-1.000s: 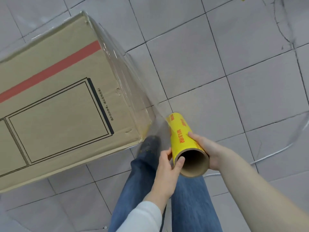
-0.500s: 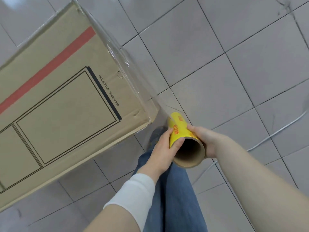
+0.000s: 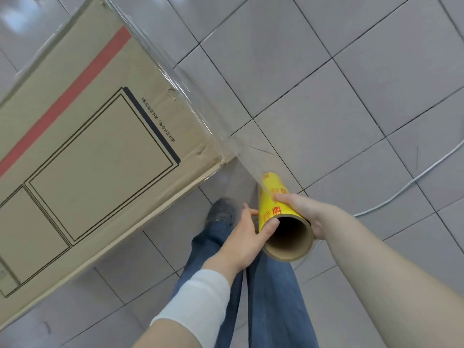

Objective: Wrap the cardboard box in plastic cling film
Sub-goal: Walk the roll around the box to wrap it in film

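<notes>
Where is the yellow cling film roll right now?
In the head view the yellow roll is slightly right of centre, held between the left hand and right hand, near the corner of the cardboard box.

- The large brown cardboard box (image 3: 100, 151) carries one line of small dark characters (image 3: 158, 119) beside the thick black edge of its printed rectangular frame. They look like Chinese script but are too small to read.
- The yellow cling-film roll (image 3: 268, 197) on its brown cardboard tube bears blocks of red characters (image 3: 276, 210), blurred and illegible.
- No brand name or number can be read anywhere.
</notes>
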Tool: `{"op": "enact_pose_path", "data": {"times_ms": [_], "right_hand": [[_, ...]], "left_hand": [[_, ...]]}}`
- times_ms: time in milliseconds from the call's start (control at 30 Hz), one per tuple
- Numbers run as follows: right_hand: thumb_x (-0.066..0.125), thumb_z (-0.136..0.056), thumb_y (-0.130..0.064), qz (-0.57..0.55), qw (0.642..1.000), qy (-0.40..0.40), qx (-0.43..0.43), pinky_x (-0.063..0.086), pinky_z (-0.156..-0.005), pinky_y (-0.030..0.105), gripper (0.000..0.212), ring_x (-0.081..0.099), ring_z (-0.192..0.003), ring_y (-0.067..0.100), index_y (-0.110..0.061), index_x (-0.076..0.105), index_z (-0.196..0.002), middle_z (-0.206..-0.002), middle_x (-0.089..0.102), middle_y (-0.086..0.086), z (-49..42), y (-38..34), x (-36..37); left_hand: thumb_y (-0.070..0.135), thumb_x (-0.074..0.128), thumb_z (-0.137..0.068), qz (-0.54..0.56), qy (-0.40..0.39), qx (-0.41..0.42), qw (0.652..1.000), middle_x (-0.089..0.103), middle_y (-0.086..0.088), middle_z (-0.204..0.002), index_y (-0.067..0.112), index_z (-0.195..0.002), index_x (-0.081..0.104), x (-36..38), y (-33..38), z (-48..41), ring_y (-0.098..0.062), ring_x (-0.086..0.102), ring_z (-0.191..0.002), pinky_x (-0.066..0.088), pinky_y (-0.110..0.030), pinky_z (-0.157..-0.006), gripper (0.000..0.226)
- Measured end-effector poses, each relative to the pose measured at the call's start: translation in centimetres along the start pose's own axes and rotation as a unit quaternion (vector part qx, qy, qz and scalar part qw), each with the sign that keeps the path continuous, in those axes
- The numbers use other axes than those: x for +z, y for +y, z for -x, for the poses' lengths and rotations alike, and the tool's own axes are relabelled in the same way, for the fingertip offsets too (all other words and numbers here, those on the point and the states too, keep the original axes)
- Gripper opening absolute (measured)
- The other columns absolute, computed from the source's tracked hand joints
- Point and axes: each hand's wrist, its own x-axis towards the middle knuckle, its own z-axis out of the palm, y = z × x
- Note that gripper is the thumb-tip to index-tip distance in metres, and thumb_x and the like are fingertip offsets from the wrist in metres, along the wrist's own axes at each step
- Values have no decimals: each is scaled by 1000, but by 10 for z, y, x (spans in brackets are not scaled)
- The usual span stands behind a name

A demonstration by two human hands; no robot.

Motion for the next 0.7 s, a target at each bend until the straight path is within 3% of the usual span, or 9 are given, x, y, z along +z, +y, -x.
{"op": "enact_pose_path", "data": {"times_ms": [100,167,267,367,467,567,633,700], "right_hand": [[61,-72,-58,6,1000,2,-10,46,-95,56,74,65,-98,36,-20,43,-132,-111,65,19,-8,5,12],[61,-72,-58,-3,1000,-2,-7,46,-96,55,72,65,-101,37,-21,45,-131,-112,66,19,-15,11,19],[48,-87,-58,-51,999,-6,-10,47,-95,50,58,63,-104,34,-18,49,-128,-115,64,20,-17,22,23],[44,-88,-60,-122,992,-11,9,47,-96,49,60,60,-109,35,-11,52,-122,-119,62,20,-18,43,24],[53,-81,-62,-235,971,-33,7,53,-83,48,63,65,-96,35,-12,58,-118,-106,68,20,-11,64,38],[54,-83,-58,-343,937,-57,-1,54,-70,39,60,65,-82,32,-9,59,-116,-90,70,19,-9,78,53],[51,-85,-58,-365,928,-75,-3,55,-66,37,57,64,-77,31,-6,61,-109,-81,71,18,-9,83,57],[48,-87,-57,-366,927,-85,0,56,-61,35,56,63,-71,29,-4,62,-101,-74,70,17,-10,85,58]], "left_hand": [[69,42,-76,-8,-27,28,999,10,8,-157,29,-148,5,-10,-3,-3,-11,21,-140,21,-28,-111,90],[64,45,-80,-41,-42,43,997,23,4,-154,28,-147,15,-15,-7,-6,-14,30,-137,25,-31,-112,81],[59,50,-83,-63,-39,52,996,35,4,-147,25,-145,23,-23,-18,-6,-14,37,-132,30,-36,-111,77],[57,53,-82,-53,-30,48,997,39,7,-142,25,-144,25,-28,-32,4,-9,38,-128,33,-25,-107,75],[45,52,-89,-34,-41,47,997,41,17,-129,28,-141,28,-28,-39,15,6,40,-114,32,-1,-89,60],[41,48,-91,-38,-59,49,996,38,20,-127,28,-144,23,-27,-42,19,9,37,-112,30,3,-87,60],[44,48,-90,-55,-77,48,994,35,20,-130,27,-146,15,-30,-41,20,7,33,-118,26,-2,-89,67],[51,50,-85,-81,-86,49,992,28,12,-145,27,-148,6,-33,-43,19,-2,27,-133,21,-14,-101,82]]}}
